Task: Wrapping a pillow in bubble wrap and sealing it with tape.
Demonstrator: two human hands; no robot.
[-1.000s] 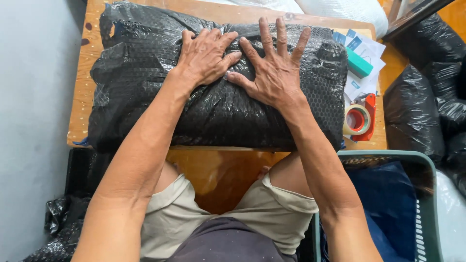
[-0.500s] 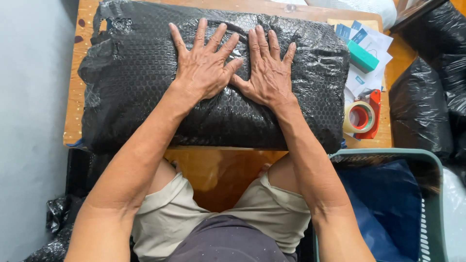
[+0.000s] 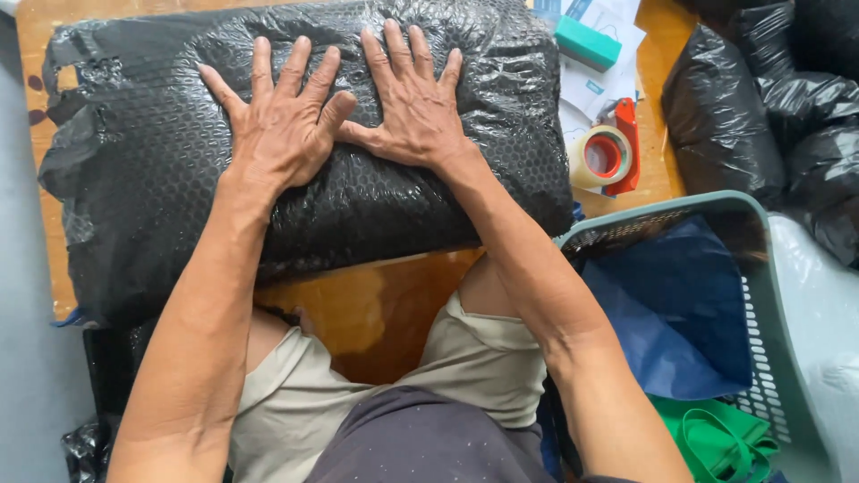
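A big bundle wrapped in black bubble wrap (image 3: 143, 170) lies across a small wooden table (image 3: 658, 165). My left hand (image 3: 282, 125) lies flat on its top, fingers spread. Right beside it, my right hand (image 3: 407, 98) also presses flat on the wrap, its thumb touching the left hand's thumb. Neither hand grips anything.
A tape dispenser with a roll of tape (image 3: 608, 154), a teal box (image 3: 586, 42) and papers (image 3: 599, 85) lie on the table's right end. A green plastic basket (image 3: 761, 304) with blue and green cloth stands at the right. Black wrapped bundles (image 3: 761, 98) are piled beyond it. A grey wall is at the left.
My left hand has opened from curled to flat with spread fingers. Both hands have slid up onto the top of the bundle, and the view has shifted to the right.
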